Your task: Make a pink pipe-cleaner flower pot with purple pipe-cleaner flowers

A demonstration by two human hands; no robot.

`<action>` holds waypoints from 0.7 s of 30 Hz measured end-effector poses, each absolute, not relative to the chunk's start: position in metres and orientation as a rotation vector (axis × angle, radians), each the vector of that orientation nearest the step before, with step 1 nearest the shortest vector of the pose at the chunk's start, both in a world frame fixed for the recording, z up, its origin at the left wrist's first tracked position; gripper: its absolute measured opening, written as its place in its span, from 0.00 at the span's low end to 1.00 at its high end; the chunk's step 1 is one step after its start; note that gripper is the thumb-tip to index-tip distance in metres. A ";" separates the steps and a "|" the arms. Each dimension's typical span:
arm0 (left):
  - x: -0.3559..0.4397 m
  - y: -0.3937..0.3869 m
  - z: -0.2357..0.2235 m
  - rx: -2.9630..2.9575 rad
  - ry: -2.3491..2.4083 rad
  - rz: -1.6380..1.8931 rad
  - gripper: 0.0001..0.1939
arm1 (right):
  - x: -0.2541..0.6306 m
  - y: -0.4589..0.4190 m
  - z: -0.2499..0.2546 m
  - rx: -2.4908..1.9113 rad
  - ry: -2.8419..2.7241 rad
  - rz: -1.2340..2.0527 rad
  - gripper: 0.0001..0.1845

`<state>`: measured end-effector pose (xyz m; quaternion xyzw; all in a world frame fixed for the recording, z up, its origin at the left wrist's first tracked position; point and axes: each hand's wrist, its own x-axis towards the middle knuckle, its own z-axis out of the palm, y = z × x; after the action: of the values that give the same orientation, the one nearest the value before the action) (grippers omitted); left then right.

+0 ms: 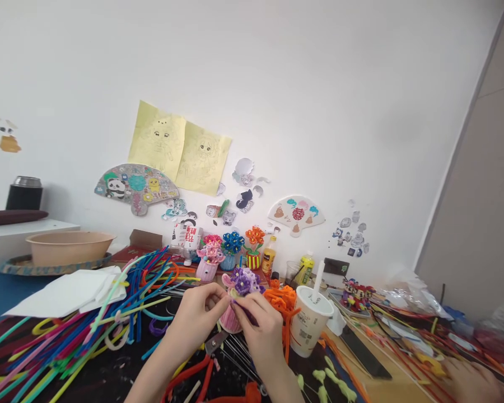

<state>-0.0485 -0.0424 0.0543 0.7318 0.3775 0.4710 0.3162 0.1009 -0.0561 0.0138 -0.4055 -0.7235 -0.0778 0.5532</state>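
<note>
A pink pot made of pipe cleaners (230, 320), topped with purple and lilac pipe-cleaner flowers (247, 281), stands between my two hands. My left hand (201, 309) is closed in a pinch at the pot's left rim, beside a pink ear-like loop. At the right of the rim, just below the flowers, my right hand (260, 322) has its thumb and fingers pinched together. A bit of purple shows under its fingers. What lies in either pinch is too small and covered to make out. Red-handled pliers (193, 372) lie below my hands.
Bundles of coloured pipe cleaners (79, 336) spread on the left. A lidded cup with a straw (311, 322) stands close by my right hand, near orange pipe cleaners (282, 299) and a phone (365, 352). Finished flower pots (231, 252) line the wall. Another person's hand (472, 380) is at far right.
</note>
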 end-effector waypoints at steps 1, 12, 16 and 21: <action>-0.048 -0.043 0.054 1.925 0.994 1.242 0.14 | 0.100 -0.057 0.012 -0.967 -1.700 -0.171 0.10; -0.057 -0.039 0.053 2.225 0.972 1.279 0.10 | 0.094 -0.057 0.024 -0.911 -1.418 0.857 0.16; -0.063 -0.037 0.053 2.314 0.967 1.282 0.09 | 0.103 -0.054 0.024 -0.802 -1.390 1.174 0.21; -0.062 -0.039 0.054 2.351 0.866 1.217 0.08 | 0.108 -0.047 0.017 -0.831 -1.436 1.083 0.18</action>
<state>-0.0621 -0.0391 0.0537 0.8306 0.3060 0.4301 0.1772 0.1083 -0.0471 0.0165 -0.3508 -0.6060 0.4572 0.5483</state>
